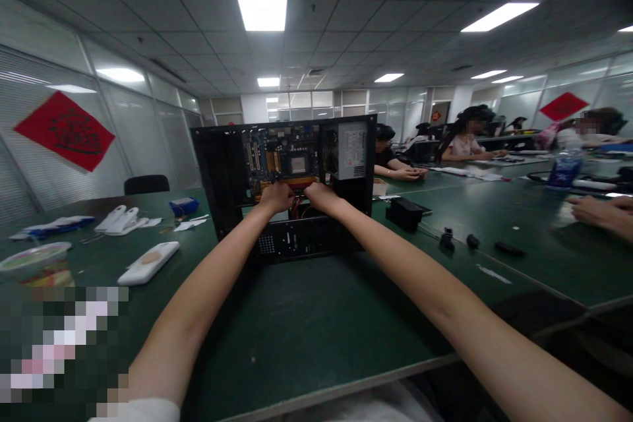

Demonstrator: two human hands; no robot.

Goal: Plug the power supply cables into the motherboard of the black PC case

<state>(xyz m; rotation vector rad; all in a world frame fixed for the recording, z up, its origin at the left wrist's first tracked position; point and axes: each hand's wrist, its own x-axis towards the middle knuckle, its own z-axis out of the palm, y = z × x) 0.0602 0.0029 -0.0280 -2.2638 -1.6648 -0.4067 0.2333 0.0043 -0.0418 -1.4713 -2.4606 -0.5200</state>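
An open black computer case [281,241] stands on the green table, its inside facing me. The motherboard [281,148] is mounted at its upper middle, with a square processor socket area [297,165] and orange and red slots [295,183] along its lower edge. My left hand [277,198] is closed at the left end of these slots. At their right end my right hand [321,198] is closed too. The fingertips are hidden, so what they pinch cannot be made out. Red and dark cables [299,208] hang just below, between both hands. A power supply [352,150] fills the upper right corner.
Left of the case lie a white power bank [149,262], a blue box [184,206] and a lidded cup [37,264]. On the right are a black box [405,212], small black parts [447,239] and a blue bottle [566,165]. Other people sit around the tables.
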